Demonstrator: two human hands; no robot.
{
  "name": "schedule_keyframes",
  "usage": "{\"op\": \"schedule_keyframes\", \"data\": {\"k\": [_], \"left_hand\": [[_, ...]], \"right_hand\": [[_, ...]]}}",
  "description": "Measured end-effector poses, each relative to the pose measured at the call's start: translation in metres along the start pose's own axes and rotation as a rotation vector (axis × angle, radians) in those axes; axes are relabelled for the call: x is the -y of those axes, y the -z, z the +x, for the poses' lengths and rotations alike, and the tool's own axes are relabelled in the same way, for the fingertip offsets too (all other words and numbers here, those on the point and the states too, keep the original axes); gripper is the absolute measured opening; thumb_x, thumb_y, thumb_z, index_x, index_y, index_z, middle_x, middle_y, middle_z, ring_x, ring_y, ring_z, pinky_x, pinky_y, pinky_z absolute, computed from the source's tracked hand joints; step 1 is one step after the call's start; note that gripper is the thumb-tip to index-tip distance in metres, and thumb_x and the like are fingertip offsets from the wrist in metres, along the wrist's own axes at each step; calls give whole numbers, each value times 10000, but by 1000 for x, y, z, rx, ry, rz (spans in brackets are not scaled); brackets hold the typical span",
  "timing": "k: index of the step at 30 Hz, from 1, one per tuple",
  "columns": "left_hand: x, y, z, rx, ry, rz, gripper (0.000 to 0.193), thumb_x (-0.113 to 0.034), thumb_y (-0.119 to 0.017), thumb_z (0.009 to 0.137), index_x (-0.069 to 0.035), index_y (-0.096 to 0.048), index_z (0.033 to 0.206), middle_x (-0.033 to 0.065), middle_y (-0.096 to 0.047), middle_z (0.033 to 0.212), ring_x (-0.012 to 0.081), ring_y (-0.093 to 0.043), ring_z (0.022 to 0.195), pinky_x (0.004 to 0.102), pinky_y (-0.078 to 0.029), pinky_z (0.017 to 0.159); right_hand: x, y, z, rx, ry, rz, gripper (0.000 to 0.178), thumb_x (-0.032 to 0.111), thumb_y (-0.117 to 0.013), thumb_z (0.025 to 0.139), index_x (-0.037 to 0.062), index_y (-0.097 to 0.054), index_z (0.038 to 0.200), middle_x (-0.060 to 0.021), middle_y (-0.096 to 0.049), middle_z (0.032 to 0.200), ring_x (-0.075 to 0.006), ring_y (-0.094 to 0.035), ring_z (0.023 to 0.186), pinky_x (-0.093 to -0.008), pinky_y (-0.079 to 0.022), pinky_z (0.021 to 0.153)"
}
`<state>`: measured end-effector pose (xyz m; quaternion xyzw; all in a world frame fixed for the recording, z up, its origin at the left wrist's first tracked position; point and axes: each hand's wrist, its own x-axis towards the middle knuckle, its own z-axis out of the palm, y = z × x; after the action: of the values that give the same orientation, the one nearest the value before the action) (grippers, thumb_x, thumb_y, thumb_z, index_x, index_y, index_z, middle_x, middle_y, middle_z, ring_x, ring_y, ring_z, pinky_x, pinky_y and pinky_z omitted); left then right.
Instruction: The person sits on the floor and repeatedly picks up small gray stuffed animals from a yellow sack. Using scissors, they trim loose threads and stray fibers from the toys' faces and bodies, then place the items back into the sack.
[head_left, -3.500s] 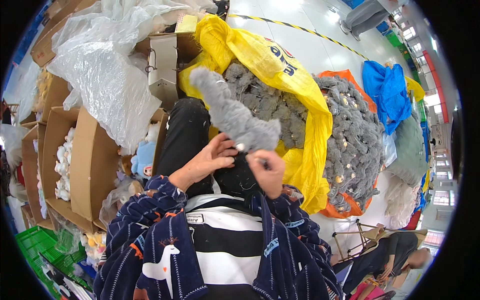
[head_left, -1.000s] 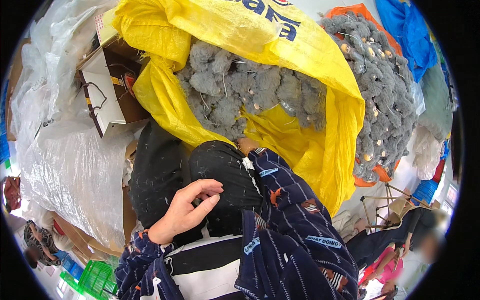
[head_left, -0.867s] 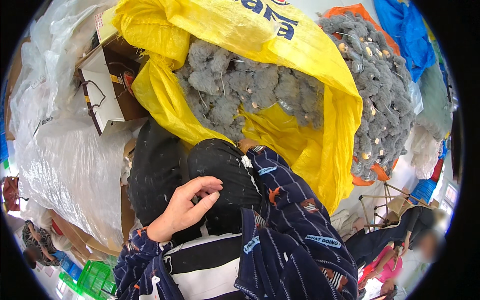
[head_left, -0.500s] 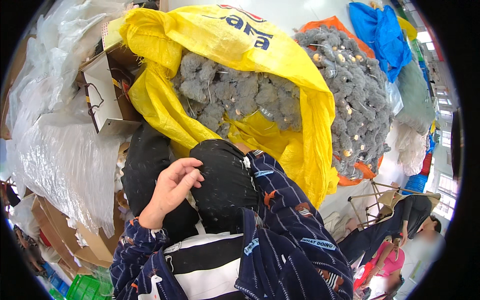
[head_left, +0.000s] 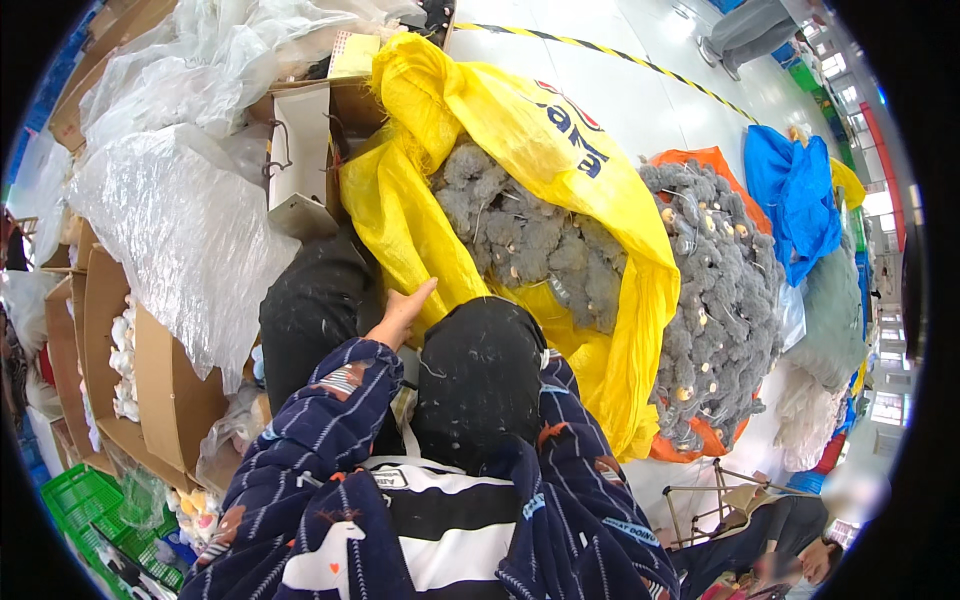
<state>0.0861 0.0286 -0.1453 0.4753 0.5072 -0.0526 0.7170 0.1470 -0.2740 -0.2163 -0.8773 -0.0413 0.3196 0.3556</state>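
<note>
My left hand [head_left: 402,312] reaches between my black-trousered knees to the near left side of a large yellow woven sack [head_left: 408,235]. Its visible fingers are stretched out against or just in front of the sack's side, with nothing seen in them. My right sleeve [head_left: 575,405] runs forward beside my right knee [head_left: 480,375], which hides the right hand. Grey fluffy plush pieces [head_left: 530,225] with pale round bits and thin white strands fill the sack's wide mouth.
Right of the sack, more grey plush pieces [head_left: 715,300] heap in an orange sack. A blue sack [head_left: 790,195] lies beyond. At left are a white box [head_left: 300,145], clear plastic sheeting [head_left: 165,235], cardboard cartons [head_left: 165,400] and a green crate [head_left: 80,500]. Another person sits at lower right [head_left: 745,540].
My left hand has moved from above my lap, forward and down to the sack's side. The bit of right hand seen earlier is hidden now. My view has shifted, showing more floor ahead.
</note>
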Motion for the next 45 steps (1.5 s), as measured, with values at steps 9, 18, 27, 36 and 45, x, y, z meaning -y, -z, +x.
{"op": "schedule_keyframes", "data": {"k": [9,18,27,36,45], "left_hand": [[77,14,89,-136,182,-374,393,-116,-471,806,-20,-431,1185,180,-483,1186,353,-505,1053,519,-433,841],[-49,-53,10,287,108,-956,462,-355,-369,864,-60,-466,1206,129,-495,1238,327,-469,1119,485,-345,965],[-184,-40,-128,549,-280,-943,480,-382,-351,899,-54,-438,1239,142,-484,1250,315,-487,1108,454,-371,960],[-167,53,-78,629,-324,-660,442,-330,-337,891,-65,-436,1230,116,-526,1201,296,-515,1079,446,-408,925],[-93,135,24,37,-520,-266,432,-209,-541,844,-27,-390,1206,170,-512,1142,263,-548,984,385,-451,840]], "right_hand": [[-37,-31,35,-233,24,-138,320,298,-547,761,8,-629,867,-290,-585,877,-424,-565,878,-464,-453,742],[-46,12,27,-70,-50,-328,240,195,-510,788,21,-639,894,-254,-591,822,-397,-588,797,-431,-457,677],[77,165,-24,-203,68,48,394,356,-641,751,-37,-619,768,-100,-553,540,-196,-522,491,-335,-399,497],[68,100,-73,-278,-107,431,454,394,-625,773,-59,-610,777,-61,-565,630,-137,-509,581,-312,-409,540],[49,58,-45,-349,16,404,419,366,-592,790,-48,-617,846,-153,-626,707,-183,-595,643,-328,-444,606]]}}
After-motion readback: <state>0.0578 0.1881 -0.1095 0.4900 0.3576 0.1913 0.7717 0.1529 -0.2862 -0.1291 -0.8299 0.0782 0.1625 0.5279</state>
